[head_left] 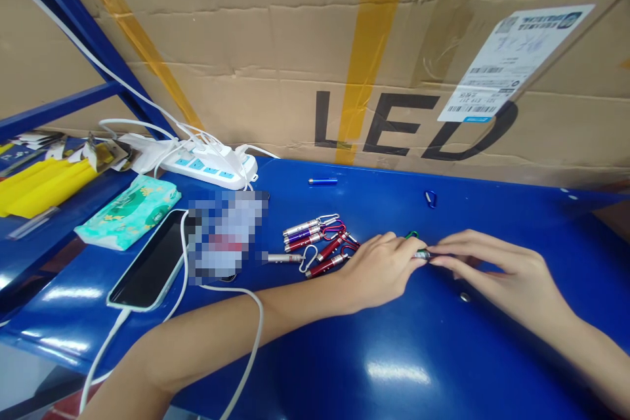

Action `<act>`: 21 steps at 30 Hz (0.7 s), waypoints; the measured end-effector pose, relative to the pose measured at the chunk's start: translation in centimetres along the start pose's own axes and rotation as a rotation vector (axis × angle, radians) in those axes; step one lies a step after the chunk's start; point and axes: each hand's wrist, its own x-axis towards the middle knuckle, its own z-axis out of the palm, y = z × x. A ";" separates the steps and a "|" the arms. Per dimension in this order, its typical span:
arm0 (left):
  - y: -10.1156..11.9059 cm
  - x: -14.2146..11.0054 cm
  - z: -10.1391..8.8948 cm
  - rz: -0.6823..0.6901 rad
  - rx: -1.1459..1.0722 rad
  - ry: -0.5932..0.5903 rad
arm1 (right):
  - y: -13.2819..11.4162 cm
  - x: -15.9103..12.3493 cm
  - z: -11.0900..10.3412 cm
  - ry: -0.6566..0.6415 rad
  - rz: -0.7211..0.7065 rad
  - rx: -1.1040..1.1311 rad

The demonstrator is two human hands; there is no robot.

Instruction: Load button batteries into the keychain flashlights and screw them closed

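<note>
Both my hands meet over the blue table (394, 354). My left hand (381, 266) is closed round a small keychain flashlight (422, 254) with a green carabiner (412, 234) showing above the fingers. My right hand (492, 269) pinches the flashlight's silver end with fingertips pressed together. Just left of my left hand lies a pile of several small flashlights (317, 244) in red, purple and silver, with carabiner clips.
A loose blue tube (323, 180) and a blue carabiner (430, 199) lie farther back. A small round part (464, 296) sits below my right hand. A phone (150, 262) on a white cable, a tissue pack (130, 210), a power strip (211, 164) and an LED carton (344, 46) stand left and behind.
</note>
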 end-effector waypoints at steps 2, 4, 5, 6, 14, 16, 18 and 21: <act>0.0 0.0 0.0 0.004 0.000 0.003 | 0.0 -0.1 0.0 0.000 0.011 0.002; 0.0 0.0 0.0 0.005 0.000 0.005 | 0.0 0.0 0.0 -0.001 0.014 0.006; 0.0 0.0 0.0 0.004 0.001 0.003 | -0.1 0.0 0.0 -0.002 0.011 0.007; 0.0 0.0 0.0 0.002 0.002 0.002 | -0.1 0.0 0.0 -0.002 0.008 0.006; 0.0 0.1 -0.2 -0.028 0.024 0.027 | -0.3 0.2 0.2 0.036 -0.024 -0.009; 0.1 0.1 -0.3 -0.047 0.031 0.053 | -0.3 0.2 0.3 0.049 -0.057 -0.027; 0.2 0.1 -0.4 -0.049 0.036 0.075 | -0.3 0.2 0.3 0.060 -0.092 -0.053; 0.2 0.0 -0.6 -0.048 0.037 0.108 | -0.5 0.2 0.2 0.085 -0.124 -0.063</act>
